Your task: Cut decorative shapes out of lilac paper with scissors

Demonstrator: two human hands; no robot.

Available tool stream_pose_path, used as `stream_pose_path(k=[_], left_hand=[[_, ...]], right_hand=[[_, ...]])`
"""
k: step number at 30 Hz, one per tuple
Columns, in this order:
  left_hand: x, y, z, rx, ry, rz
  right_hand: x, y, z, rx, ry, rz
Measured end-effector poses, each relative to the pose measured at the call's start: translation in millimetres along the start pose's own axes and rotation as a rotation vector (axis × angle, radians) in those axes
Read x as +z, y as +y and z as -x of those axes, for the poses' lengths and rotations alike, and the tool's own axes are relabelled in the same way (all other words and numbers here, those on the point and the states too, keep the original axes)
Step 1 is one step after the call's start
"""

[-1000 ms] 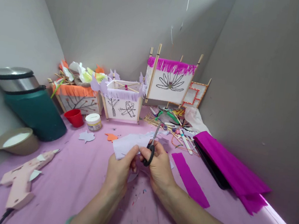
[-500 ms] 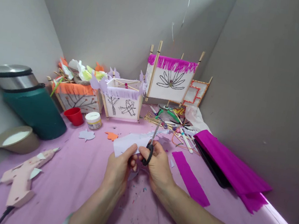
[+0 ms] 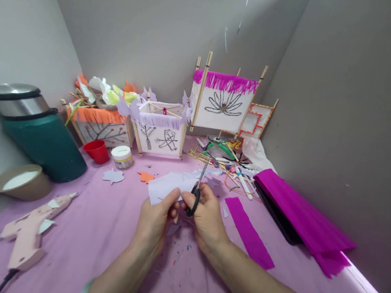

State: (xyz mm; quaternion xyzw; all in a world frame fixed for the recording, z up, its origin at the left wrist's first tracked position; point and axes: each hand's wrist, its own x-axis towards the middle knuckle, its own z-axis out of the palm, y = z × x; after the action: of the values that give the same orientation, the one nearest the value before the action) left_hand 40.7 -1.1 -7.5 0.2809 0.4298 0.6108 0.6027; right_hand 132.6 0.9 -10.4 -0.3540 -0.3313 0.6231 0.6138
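My left hand [image 3: 159, 218] pinches a pale lilac sheet of paper [image 3: 165, 187] between thumb and fingers. Black-handled scissors [image 3: 195, 196] are in my right hand [image 3: 207, 216], blades pointing up and away at the paper's right edge. Both hands are close together over the middle of the pink cloth. Below them a pale cut piece partly shows under my left fingers. Beyond the sheet lie an orange paper cutout [image 3: 145, 177] and a lilac paper cutout [image 3: 113, 176]. A magenta paper strip [image 3: 249, 232] lies to the right of my right hand.
A pink glue gun [image 3: 29, 230], a bowl [image 3: 21, 181] and a green tumbler [image 3: 45, 142] stand left. Behind are a red cup [image 3: 96, 151], a white jar [image 3: 122, 156] and decorated paper lanterns [image 3: 160, 137]. Sticks and markers [image 3: 244, 183] clutter the back right, near folded magenta paper [image 3: 298, 214].
Almost nothing differs. Both hands, the paper and the scissors keep the same place, and the whole view has shifted very slightly.
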Motion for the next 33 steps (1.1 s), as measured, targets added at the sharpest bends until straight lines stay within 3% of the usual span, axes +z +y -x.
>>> stream_pose_path(k=[5,12,16,25,33], left_hand=[[0.2,0.9,-0.5,0.006,0.005,-0.006],[0.3,4.4,-2.3,-0.129,-0.046,0.112],[2.5,6.6,0.3,-0.043,-0.026,0.063],[0.2,11.9,1.6,0.097,0.053,0.034],[-9.7,33.0,-4.0,0.269,0.107,0.174]], right_hand=[[0.4,-1.9,-0.1,0.000,0.008,-0.003],[-1.4,-1.1,0.0,-0.015,0.023,0.055],[-2.2,1.0,-0.2,-0.025,-0.034,0.029],[-0.6,0.9,0.8,-0.031,-0.018,0.135],[-1.3,5.9,15.9,0.031,-0.224,0.366]])
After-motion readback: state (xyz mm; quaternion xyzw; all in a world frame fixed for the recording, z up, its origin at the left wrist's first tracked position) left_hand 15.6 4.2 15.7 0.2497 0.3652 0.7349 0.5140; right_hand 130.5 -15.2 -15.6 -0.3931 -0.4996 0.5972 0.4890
